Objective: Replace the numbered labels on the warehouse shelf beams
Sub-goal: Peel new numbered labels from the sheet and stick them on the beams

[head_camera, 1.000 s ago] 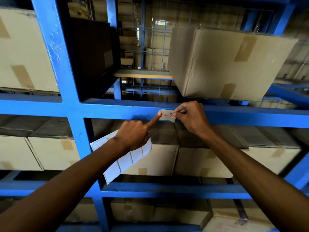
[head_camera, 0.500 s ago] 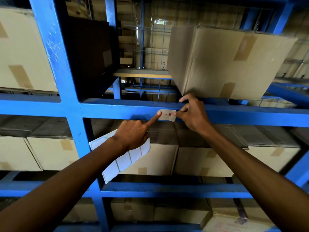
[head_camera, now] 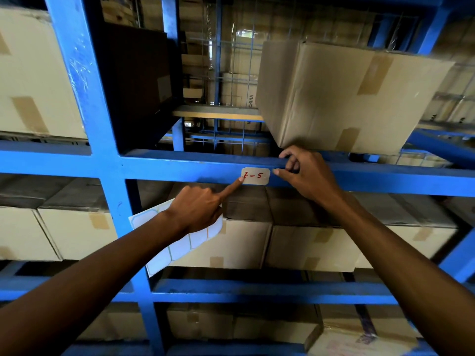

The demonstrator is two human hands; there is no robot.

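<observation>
Fingertip contact comes first: the left hand [head_camera: 198,209] points its index finger up and right, the tip pressing the lower left corner of the label [head_camera: 255,176], while its curled fingers pinch the label sheet [head_camera: 180,246] that hangs below. The right hand [head_camera: 305,173] sits just right of the label, fingers loosely bent, thumb tip at the label's right edge, holding nothing. Marked in red, the label lies flat on the blue beam [head_camera: 180,168], long axis along it, between both hands; smoothing rightward likely follows
</observation>
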